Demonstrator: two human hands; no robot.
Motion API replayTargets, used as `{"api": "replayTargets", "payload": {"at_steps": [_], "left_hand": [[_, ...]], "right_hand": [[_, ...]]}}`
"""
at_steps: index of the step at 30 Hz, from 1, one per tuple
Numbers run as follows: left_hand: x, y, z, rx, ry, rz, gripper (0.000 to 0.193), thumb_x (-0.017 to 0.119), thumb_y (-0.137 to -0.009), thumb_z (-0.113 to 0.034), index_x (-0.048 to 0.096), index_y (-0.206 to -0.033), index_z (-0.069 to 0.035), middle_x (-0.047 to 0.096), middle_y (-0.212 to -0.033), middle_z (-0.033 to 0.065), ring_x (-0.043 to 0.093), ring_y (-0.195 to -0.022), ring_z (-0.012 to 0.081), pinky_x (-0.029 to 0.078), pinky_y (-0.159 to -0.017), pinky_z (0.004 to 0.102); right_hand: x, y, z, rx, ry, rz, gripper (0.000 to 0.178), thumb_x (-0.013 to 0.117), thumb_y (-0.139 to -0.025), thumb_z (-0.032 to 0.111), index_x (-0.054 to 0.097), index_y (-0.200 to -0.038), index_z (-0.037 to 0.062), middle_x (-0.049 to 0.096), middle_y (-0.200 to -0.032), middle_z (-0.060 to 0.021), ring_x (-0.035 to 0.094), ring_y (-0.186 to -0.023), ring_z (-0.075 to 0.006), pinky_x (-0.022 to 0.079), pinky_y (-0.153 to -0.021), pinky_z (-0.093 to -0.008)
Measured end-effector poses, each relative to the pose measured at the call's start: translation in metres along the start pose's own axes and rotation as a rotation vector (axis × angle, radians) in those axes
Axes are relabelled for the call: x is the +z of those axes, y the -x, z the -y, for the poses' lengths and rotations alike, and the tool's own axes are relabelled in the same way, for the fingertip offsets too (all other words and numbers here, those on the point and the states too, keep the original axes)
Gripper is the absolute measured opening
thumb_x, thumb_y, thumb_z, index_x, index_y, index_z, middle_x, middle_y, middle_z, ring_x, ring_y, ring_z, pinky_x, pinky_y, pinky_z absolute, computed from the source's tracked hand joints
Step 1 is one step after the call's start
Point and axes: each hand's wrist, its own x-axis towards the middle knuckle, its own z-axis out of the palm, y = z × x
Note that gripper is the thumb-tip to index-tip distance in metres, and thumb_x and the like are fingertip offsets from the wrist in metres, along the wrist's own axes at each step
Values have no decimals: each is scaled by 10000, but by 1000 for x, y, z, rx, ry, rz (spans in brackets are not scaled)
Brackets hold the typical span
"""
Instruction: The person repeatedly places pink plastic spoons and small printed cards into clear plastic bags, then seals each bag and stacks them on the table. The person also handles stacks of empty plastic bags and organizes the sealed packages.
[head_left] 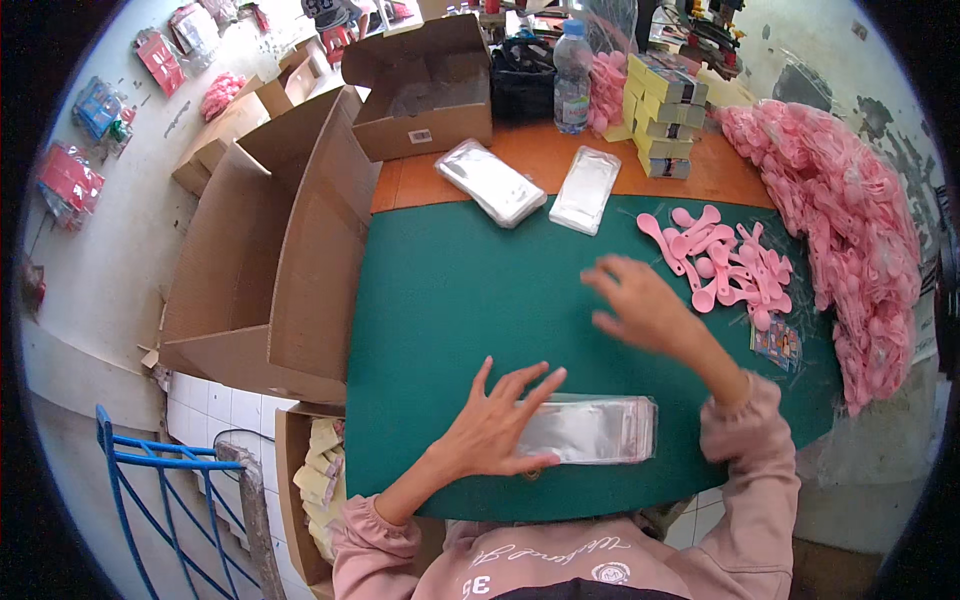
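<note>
A stack of clear plastic sleeves [590, 430] lies on the green table mat near its front edge. My left hand [500, 415] is over the left end of that stack, fingers spread and nothing gripped. Whether its fingertips press on the sleeves I cannot tell. Farther right, my right hand [640, 305] is above the mat, slightly blurred, its fingers apart with nothing visible in them. Just beyond it is a loose pile of pink plastic spoons [722, 258]. Small printed cards [776, 345] lie below the spoons.
Two more sleeve stacks [490, 183] [585, 190] lie at the back. Behind them stand a water bottle [572, 80] and yellow-edged card bundles [668, 115]. Bagged pink spoons [840, 230] heap along the right. Open cardboard boxes [320, 240] line the left; another box holds yellowish packets [322, 470].
</note>
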Motion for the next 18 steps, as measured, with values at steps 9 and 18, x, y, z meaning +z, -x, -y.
{"api": "replayTargets", "payload": {"at_steps": [9,18], "left_hand": [[16,1,45,-282,301,-550,625,663,-698,-55,376,-1253,-33,529,-1096,134,551,-960,253,418,-854,350],[5,-24,48,-279,755,-289,432,574,-817,-102,416,-1207,-4,522,-1143,133,514,-1075,229,398,-922,337]], "right_hand": [[63,-84,-101,109,112,-81,224,581,-688,89,521,-863,-37,531,-898,-173,531,-885,-328,467,-787,-386],[52,-75,-105,148,99,-344,98,524,-699,55,536,-770,-10,541,-786,-176,558,-768,-338,478,-663,-414]]}}
